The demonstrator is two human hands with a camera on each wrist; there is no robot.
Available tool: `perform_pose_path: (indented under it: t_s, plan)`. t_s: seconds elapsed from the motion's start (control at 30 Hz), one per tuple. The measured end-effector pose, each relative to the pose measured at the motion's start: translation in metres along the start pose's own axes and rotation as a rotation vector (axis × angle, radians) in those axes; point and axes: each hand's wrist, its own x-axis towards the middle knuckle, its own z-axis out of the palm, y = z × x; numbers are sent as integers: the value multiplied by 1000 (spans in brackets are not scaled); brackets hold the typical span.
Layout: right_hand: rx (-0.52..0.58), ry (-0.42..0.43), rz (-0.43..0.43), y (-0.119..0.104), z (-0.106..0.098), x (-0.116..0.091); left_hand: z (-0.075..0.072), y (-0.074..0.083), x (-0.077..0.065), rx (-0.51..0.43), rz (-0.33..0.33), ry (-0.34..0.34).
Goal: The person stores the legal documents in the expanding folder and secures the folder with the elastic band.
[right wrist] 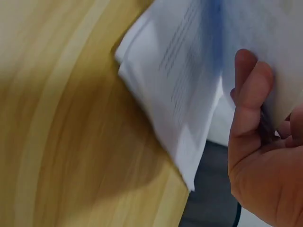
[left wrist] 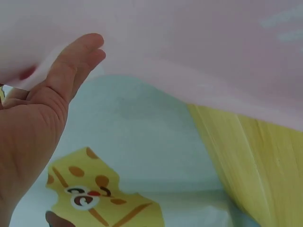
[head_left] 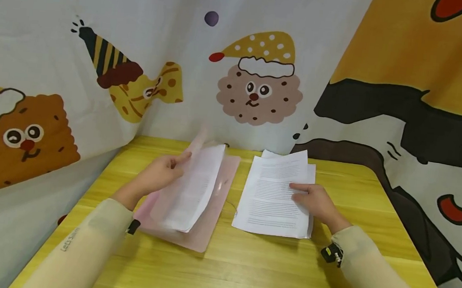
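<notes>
My right hand (head_left: 317, 205) grips a stack of printed sheets (head_left: 275, 201) by its right edge. In the right wrist view, the sheets (right wrist: 175, 85) slant beside curled fingers (right wrist: 251, 99). My left hand (head_left: 159, 172) is at the raised translucent pink cover of a folder (head_left: 220, 202). Its fingers (left wrist: 75, 66) lie fairly straight against the pink cover (left wrist: 199, 52) in the left wrist view, where the thumb is hidden. White printed papers (head_left: 194, 191) lie inside the folder, partly seen through the blurred cover.
Both bundles are over a yellow wood-grain table (head_left: 245, 271). A cloth with cartoon prints (head_left: 177, 4) hangs behind the table and down its sides. A thin cord (head_left: 231, 203) shows between the folder and the sheets.
</notes>
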Motion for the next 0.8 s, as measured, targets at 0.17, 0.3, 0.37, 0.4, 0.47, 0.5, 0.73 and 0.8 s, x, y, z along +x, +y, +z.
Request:
perform_pose_path:
  t_s: [0.17, 0.3, 0.37, 0.4, 0.47, 0.5, 0.73, 0.8]
  plan:
    - [37, 13, 28, 6, -21, -14, -10, -1, -3, -42, -32, 12]
    - [98, 13, 29, 7, -36, -23, -13, -2, -4, -69, -40, 9]
    - [151, 13, 24, 6, -41, -26, -14, -2, -4, -89, -44, 1]
    - [176, 14, 22, 5, -43, -27, -14, -2, -5, -96, -47, 2]
    - [237, 15, 17, 3, -46, -28, -13, -2, -5, -106, -55, 3]
    - [262, 13, 14, 1, -46, -28, -13, -1, -5, -110, -55, 2]
    - [287, -29, -35, -12, -41, -28, -6, 2, -4, -101, -37, -9]
    - [293, -44, -38, -15, -39, -26, -5, 2, -4, -95, -39, -12]
